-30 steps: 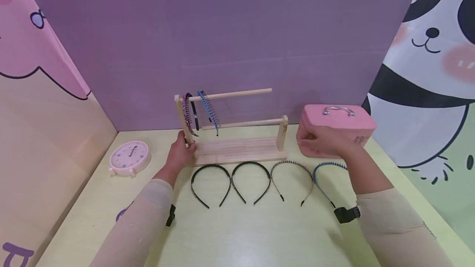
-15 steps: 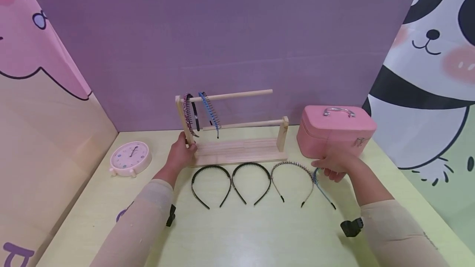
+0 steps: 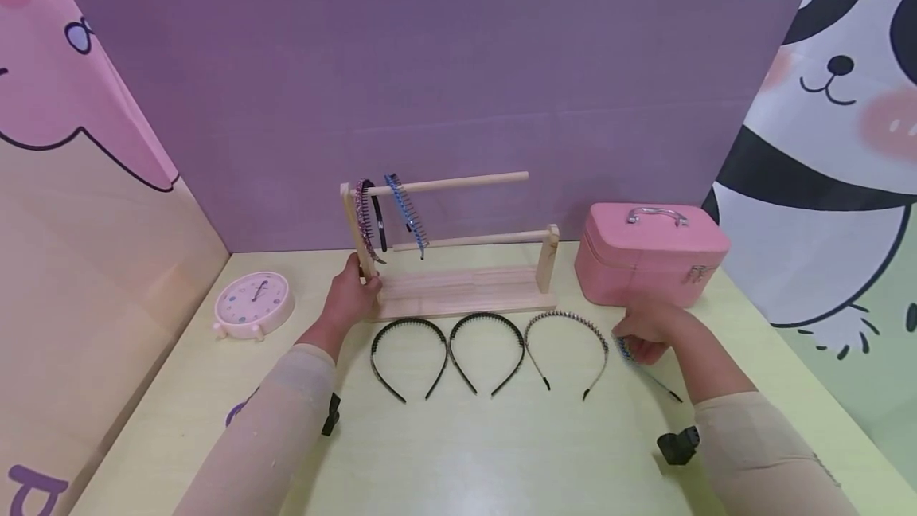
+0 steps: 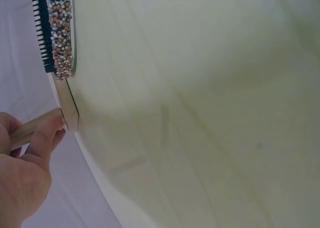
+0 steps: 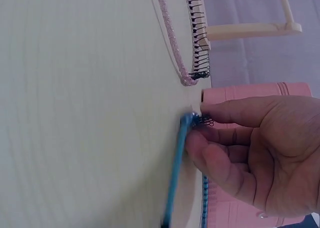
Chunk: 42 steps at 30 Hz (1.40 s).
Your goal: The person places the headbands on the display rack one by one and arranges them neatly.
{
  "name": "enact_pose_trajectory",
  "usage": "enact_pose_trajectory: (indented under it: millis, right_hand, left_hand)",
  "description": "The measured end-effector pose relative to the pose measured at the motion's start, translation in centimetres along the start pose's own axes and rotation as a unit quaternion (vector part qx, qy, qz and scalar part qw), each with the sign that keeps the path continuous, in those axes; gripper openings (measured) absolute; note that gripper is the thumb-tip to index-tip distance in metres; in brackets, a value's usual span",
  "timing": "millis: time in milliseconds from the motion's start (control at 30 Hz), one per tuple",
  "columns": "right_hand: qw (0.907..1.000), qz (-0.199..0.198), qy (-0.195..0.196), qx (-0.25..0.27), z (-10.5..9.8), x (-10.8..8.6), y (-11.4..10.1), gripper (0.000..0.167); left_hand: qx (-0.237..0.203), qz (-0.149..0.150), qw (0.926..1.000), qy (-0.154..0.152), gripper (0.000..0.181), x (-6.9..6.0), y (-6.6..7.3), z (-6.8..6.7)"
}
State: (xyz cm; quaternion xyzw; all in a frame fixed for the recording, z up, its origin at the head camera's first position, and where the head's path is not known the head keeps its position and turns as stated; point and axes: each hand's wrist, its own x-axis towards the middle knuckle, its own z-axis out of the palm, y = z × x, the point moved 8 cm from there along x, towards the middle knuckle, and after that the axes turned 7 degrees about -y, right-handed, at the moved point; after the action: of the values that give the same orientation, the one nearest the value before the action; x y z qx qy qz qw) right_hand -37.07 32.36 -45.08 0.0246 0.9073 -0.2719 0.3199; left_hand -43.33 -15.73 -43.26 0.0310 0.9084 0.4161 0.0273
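My left hand [image 3: 349,299] grips the left upright [image 3: 357,229] of the wooden rack; in the left wrist view its fingers curl round the wood [image 4: 37,129]. A pink-purple headband [image 3: 364,221], a black one and a blue one [image 3: 407,213] hang on the rack's upper bar. At the right, my right hand [image 3: 653,330] pinches a blue headband [image 3: 655,381] by its curved top, its end pointing toward the front right. The right wrist view shows this blue band [image 5: 176,163] between thumb and fingers [image 5: 225,158].
Two dark headbands [image 3: 409,320] [image 3: 486,315] and a silvery-pink one [image 3: 566,314] lie in a row before the rack. A pink case [image 3: 645,253] stands behind my right hand, a pink clock [image 3: 253,301] at the left. A purple backdrop rises behind.
My right hand has come down from in front of the pink case to the blue headband and pinched it, shifting it right, away from the silvery-pink one. My left hand has stayed on the rack.
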Motion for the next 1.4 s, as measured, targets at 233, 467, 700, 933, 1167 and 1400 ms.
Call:
enact_pose_trajectory:
  millis: [233, 467, 700, 933, 1167, 1400]
  right_hand:
    - [0.9998, -0.009, -0.013, -0.01, -0.2, -1.3, -0.2, 0.022]
    - [0.9978, -0.038, -0.014, -0.052, -1.0, -3.0, -1.6, 0.023]
    - [0.9936, -0.106, 0.001, -0.039, -2.0, -4.6, -4.1, 0.026]
    - [0.9834, -0.18, 0.024, -0.011, -3.1, -6.4, -6.7, 0.025]
    - [0.9739, -0.213, 0.061, 0.048, -4.4, -7.9, -8.8, 0.022]
    - [0.9595, -0.245, 0.099, 0.097, -5.6, -8.9, -10.5, 0.026]
  left_hand:
    - [-0.001, -0.004, 1.0, -0.003, 0.039, -0.1, 0.1, 0.0]
    - [-0.004, -0.011, 0.9999, -0.005, 0.039, -0.1, 0.1, 0.0]
    - [-0.004, -0.012, 0.9999, -0.005, 0.039, -0.1, 0.2, 0.0]
    - [0.001, -0.015, 0.9999, -0.006, 0.039, -0.1, 0.0, 0.1]
    - [-0.007, -0.018, 0.9998, -0.009, 0.04, 0.0, -0.2, 0.2]
    - [-0.003, 0.008, 1.0, 0.002, 0.038, 0.0, 0.1, -0.1]
